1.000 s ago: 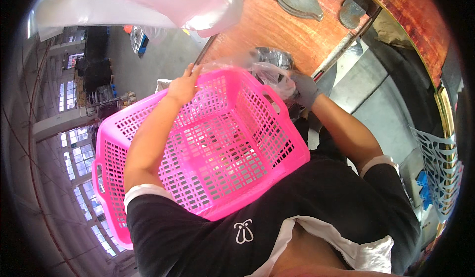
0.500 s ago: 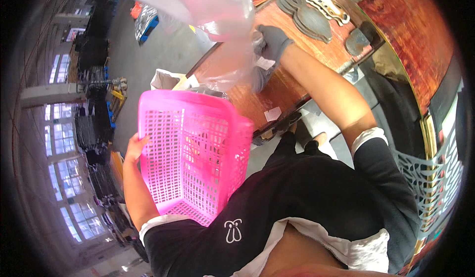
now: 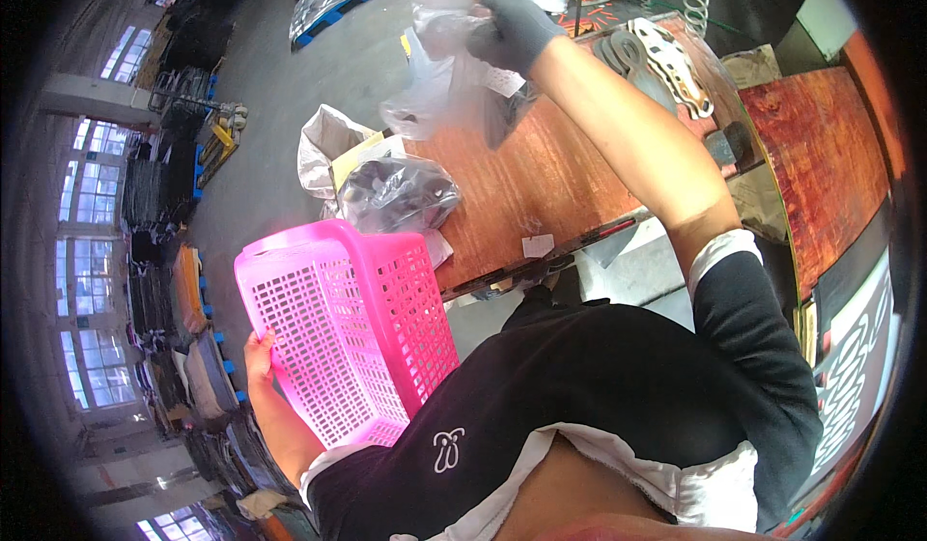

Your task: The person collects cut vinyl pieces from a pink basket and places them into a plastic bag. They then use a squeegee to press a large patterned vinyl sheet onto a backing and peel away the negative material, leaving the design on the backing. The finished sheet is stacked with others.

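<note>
The hands are well apart, each engaged on its own item: the bare left hand (image 3: pixel 259 355) is closed on the left-hand rim of a pink basket (image 3: pixel 417 295), and the right hand (image 3: pixel 517 34), in a dark grey glove, has its fingers bent around a clear plastic bag (image 3: pixel 449 82) over the far part of the worktop (image 3: pixel 541 179). The finer detail of the right grip is lost in blur, and whether the bag's lower end touches the surface cannot be told. For sound handling, the left grip should, in my judgement, stay firm on the rim, since one hand and the torso appear to share the basket's support. The thin film is best gathered in a full fistful, as a fingertip hold could slip or tear it. The bag should also be kept from dragging over the flat metal-looking pieces (image 3: pixel 626 58) near the glove. As to condition, the basket is bright pink, with slotted lattice walls and a smooth, rounded rim; it is tilted, located at the worktop's near left corner beside the person's front, and shows no visible break. A second clear bag (image 3: pixel 398 193), with dark contents, rests just beyond it, crumpled and glossy.
</note>
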Available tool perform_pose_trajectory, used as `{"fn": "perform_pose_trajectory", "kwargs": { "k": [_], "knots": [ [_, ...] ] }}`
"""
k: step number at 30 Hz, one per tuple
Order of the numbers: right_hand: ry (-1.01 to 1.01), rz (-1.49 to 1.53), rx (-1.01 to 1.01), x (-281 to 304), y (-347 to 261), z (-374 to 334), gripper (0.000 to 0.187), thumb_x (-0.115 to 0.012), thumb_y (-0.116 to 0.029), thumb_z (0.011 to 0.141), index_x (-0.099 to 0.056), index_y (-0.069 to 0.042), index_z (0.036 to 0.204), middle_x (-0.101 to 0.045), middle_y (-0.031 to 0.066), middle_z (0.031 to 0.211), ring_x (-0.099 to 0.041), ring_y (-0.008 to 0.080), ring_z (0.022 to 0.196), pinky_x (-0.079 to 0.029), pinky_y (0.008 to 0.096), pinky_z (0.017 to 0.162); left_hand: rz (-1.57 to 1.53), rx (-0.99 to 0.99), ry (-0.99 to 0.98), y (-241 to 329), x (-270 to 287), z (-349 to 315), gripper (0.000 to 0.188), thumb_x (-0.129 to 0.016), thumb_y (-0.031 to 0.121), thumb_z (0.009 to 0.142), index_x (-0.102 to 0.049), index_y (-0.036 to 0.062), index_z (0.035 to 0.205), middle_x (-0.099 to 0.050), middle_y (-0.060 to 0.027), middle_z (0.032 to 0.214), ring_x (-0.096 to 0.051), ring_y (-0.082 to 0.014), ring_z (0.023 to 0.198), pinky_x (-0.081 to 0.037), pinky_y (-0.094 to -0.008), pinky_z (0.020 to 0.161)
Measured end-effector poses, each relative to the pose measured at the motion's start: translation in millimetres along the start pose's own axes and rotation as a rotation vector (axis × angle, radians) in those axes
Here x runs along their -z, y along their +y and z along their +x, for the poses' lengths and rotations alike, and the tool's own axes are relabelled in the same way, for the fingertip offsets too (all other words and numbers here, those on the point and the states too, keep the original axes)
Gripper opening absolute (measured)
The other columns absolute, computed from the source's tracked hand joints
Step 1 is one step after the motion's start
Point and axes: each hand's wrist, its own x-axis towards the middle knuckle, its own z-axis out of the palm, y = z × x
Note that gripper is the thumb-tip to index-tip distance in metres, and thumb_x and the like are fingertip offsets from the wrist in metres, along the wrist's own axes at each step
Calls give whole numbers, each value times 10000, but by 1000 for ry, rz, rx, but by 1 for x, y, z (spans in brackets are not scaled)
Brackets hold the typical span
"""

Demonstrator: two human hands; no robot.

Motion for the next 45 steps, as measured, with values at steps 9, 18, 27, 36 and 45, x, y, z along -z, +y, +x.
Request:
{"fn": "perform_pose_trajectory", "kwargs": {
  "k": [9, 18, 27, 36, 45],
  "knots": [
    [169, -30, -496, 81, 198, -107, 144, -515, -227, 868, -563, -93, 892, -582, 24, 738, -507, 123, 498, -402, 243, 427, -116, -72, 81, 2, 23, -5, 235, -588, 174, 879, -566, 48, 1076, -630, -57, 960, -598, -142, 820, -488, -294, 726],
    [182, 45, -559, 125, 233, -240, 177, -553, -231, 852, -557, -68, 921, -614, 64, 832, -550, 153, 557, -454, 283, 481, -186, -277, -61, 98, -46, 72, 267, -547, 172, 900, -540, 29, 1126, -621, -87, 1002, -613, -180, 840, -506, -325, 732],
    [373, -79, -232, 133, 189, -346, 186, -548, -214, 832, -579, -41, 895, -614, 56, 786, -545, 119, 577, -447, 248, 523, 152, -400, -322, 222, -233, 147, 218, -569, 137, 872, -582, 12, 1050, -641, -75, 839, -615, -158, 676, -500, -315, 588],
    [781, 96, -218, 180, 167, -459, 178, -517, -186, 844, -548, -39, 938, -589, 64, 770, -491, 110, 506, -393, 253, 444, 286, -575, -477, 336, -450, 172, 318, -574, 206, 874, -534, 6, 1118, -625, -117, 939, -618, -200, 747, -512, -349, 637],
    [1108, 235, -233, 197, 229, -510, 187, -502, -199, 865, -553, -33, 936, -595, 71, 720, -485, 119, 498, -388, 258, 445, -397, -132, -1008, 305, -661, 139, 385, -574, 234, 875, -490, 4, 1173, -607, -133, 1010, -614, -235, 804, -516, -370, 686]
  ]
}}
